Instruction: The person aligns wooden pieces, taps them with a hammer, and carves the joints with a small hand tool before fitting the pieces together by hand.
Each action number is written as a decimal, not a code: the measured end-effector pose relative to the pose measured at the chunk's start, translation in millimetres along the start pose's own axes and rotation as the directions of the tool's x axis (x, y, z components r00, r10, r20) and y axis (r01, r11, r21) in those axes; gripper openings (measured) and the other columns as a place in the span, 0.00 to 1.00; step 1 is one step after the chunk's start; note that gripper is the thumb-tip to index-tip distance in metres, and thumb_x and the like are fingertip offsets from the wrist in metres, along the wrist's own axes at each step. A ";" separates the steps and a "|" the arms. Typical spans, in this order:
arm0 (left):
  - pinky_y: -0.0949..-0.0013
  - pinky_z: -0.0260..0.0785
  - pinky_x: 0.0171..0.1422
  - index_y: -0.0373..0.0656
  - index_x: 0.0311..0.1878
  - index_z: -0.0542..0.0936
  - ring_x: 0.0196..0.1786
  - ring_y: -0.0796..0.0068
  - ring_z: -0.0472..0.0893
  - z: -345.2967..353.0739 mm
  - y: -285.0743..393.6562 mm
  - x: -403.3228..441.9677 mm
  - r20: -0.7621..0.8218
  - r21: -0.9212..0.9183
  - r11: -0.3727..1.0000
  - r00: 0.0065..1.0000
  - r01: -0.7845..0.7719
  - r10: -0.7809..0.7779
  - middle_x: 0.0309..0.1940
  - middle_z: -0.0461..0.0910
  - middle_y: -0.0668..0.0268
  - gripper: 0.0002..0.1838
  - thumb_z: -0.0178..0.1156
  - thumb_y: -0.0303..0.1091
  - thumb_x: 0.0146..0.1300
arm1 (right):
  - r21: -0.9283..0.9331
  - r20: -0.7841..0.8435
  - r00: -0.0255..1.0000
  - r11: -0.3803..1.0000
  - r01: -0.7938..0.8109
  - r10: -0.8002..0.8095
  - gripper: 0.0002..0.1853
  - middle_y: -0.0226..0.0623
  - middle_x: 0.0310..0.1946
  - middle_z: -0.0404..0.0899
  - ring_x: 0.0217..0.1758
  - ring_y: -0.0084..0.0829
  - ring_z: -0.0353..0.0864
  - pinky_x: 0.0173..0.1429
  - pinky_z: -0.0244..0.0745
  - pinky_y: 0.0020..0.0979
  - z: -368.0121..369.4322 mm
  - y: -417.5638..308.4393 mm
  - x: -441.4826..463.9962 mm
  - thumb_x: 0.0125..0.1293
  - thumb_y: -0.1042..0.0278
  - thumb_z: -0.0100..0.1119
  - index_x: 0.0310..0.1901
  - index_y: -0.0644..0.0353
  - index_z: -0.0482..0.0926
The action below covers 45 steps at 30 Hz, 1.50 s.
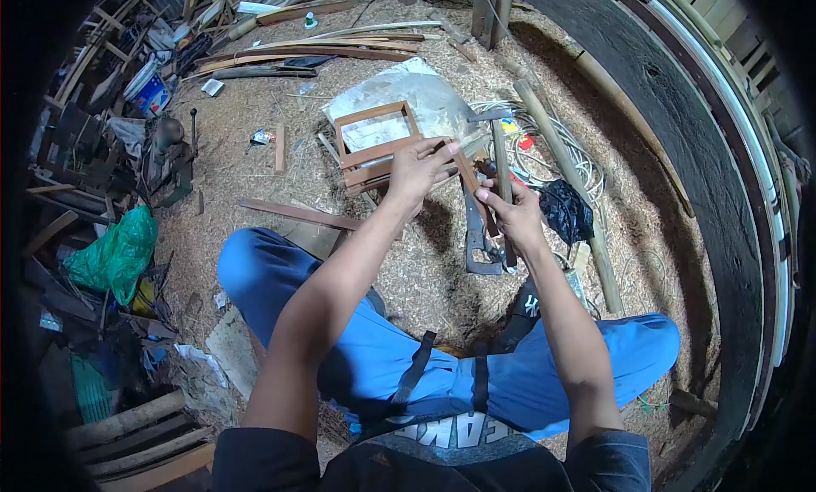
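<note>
My left hand [415, 176] pinches the upper end of a narrow reddish-brown wooden strip [470, 179], its other fingers loosely apart. My right hand [517, 213] is closed around the handle of a hammer [501, 156], whose metal head points up and away from me. The right thumb lies against the lower part of the strip, beside the hammer handle. Behind my left hand stands a small wooden frame [376, 111] of similar slats, on a pale worn board [416, 84]. Under the strip, a handsaw [483, 262] lies partly hidden on the ground.
Coiled pale cable [586, 165], a black plastic bag [567, 212] and a pole [557, 139] lie to the right. A loose wooden slat [297, 213] is near my left knee. Long strips [340, 46] lie beyond; a green bag [119, 252] and clutter line the left.
</note>
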<state>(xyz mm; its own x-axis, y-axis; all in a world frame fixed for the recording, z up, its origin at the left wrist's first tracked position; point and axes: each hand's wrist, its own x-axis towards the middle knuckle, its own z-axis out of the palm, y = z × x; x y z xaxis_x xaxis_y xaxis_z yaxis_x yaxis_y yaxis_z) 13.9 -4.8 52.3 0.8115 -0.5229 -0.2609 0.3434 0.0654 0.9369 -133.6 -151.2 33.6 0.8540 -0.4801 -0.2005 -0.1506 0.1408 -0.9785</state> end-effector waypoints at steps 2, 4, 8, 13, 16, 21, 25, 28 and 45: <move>0.68 0.83 0.53 0.30 0.58 0.82 0.49 0.73 0.86 -1.2 -0.6 0.4 -0.042 -0.073 0.997 0.999 -0.012 0.009 0.50 0.86 0.60 0.23 0.72 0.39 0.69 | -0.005 -0.014 1.000 1.000 0.016 -0.017 0.15 0.32 0.37 0.88 0.30 0.15 0.80 0.34 0.74 0.22 -3.6 -0.1 0.8 0.69 0.65 0.73 0.52 0.65 0.85; 0.68 0.83 0.51 0.30 0.58 0.82 0.47 0.74 0.86 -3.2 0.3 2.2 -0.083 -0.145 0.989 0.996 -0.028 0.016 0.49 0.86 0.60 0.22 0.71 0.39 0.70 | 0.025 -0.010 1.000 1.000 -0.008 0.009 0.15 0.26 0.31 0.82 0.22 0.13 0.70 0.26 0.63 0.21 -5.1 -2.7 0.6 0.71 0.63 0.70 0.52 0.64 0.85; 0.67 0.83 0.47 0.27 0.57 0.80 0.32 0.76 0.77 -20.6 -3.8 17.9 -0.117 -0.162 0.986 0.993 -0.038 0.019 0.33 0.76 0.69 0.24 0.69 0.41 0.72 | -0.001 -0.007 0.998 0.998 -0.070 0.070 0.15 0.19 0.24 0.73 0.15 0.11 0.62 0.19 0.55 0.20 -19.1 4.6 6.8 0.74 0.60 0.66 0.54 0.62 0.85; 0.63 0.83 0.56 0.24 0.65 0.71 0.54 0.60 0.83 -27.3 4.2 19.8 -0.264 -0.213 0.977 0.964 -0.018 -0.040 0.49 0.79 0.51 0.35 0.70 0.47 0.70 | 0.090 0.007 0.997 0.993 -0.073 0.073 0.16 0.18 0.21 0.69 0.16 0.12 0.62 0.19 0.53 0.21 -17.1 -3.2 3.4 0.73 0.59 0.68 0.54 0.62 0.84; 0.62 0.84 0.56 0.25 0.62 0.71 0.52 0.59 0.83 -27.2 4.4 19.5 -0.286 -0.229 0.973 0.957 -0.019 -0.048 0.48 0.78 0.52 0.35 0.72 0.48 0.69 | 0.134 0.003 0.999 0.990 -0.043 0.043 0.15 0.18 0.18 0.68 0.15 0.12 0.61 0.19 0.52 0.22 -16.9 -4.5 3.8 0.72 0.59 0.70 0.50 0.62 0.84; 0.63 0.85 0.52 0.31 0.54 0.74 0.46 0.62 0.84 -28.0 7.8 19.6 -0.256 -0.231 0.973 0.964 0.016 -0.077 0.46 0.79 0.54 0.28 0.72 0.48 0.68 | 0.179 0.007 0.999 0.983 -0.040 0.039 0.16 0.20 0.19 0.68 0.15 0.12 0.60 0.18 0.52 0.22 -19.2 -9.0 5.5 0.74 0.55 0.67 0.45 0.63 0.83; 0.68 0.84 0.44 0.34 0.54 0.73 0.40 0.67 0.83 -32.4 5.2 21.4 -0.174 -0.188 0.981 0.981 0.054 -0.087 0.46 0.79 0.56 0.24 0.69 0.45 0.71 | 0.201 -0.017 0.999 0.979 -0.026 0.030 0.19 0.21 0.21 0.70 0.15 0.13 0.60 0.18 0.53 0.21 -19.3 -17.4 4.8 0.77 0.51 0.63 0.44 0.63 0.82; 0.68 0.85 0.43 0.35 0.53 0.74 0.39 0.67 0.83 -32.8 4.7 22.1 -0.137 -0.159 0.985 0.986 0.072 -0.094 0.47 0.79 0.56 0.20 0.66 0.43 0.74 | 0.223 -0.029 0.999 0.974 -0.036 0.044 0.19 0.23 0.22 0.72 0.16 0.13 0.62 0.18 0.54 0.21 -20.1 -20.6 4.8 0.77 0.51 0.63 0.44 0.63 0.82; 0.52 0.84 0.63 0.41 0.72 0.70 0.61 0.51 0.83 -27.0 8.6 18.1 -0.082 -0.366 0.930 0.997 -0.024 -0.007 0.60 0.76 0.50 0.20 0.52 0.33 0.81 | 0.157 -0.133 0.989 0.984 0.081 -0.061 0.20 0.24 0.28 0.78 0.19 0.13 0.68 0.21 0.60 0.19 -20.2 -19.8 4.9 0.67 0.71 0.73 0.59 0.63 0.82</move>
<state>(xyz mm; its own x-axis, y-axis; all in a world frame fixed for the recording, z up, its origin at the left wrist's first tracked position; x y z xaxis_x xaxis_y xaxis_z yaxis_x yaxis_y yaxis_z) 44.4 9.3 49.4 0.8451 -0.4519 -0.2855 0.4732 0.3843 0.7927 -136.6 -173.9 51.0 0.7875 -0.5989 -0.1454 -0.0005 0.2353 -0.9719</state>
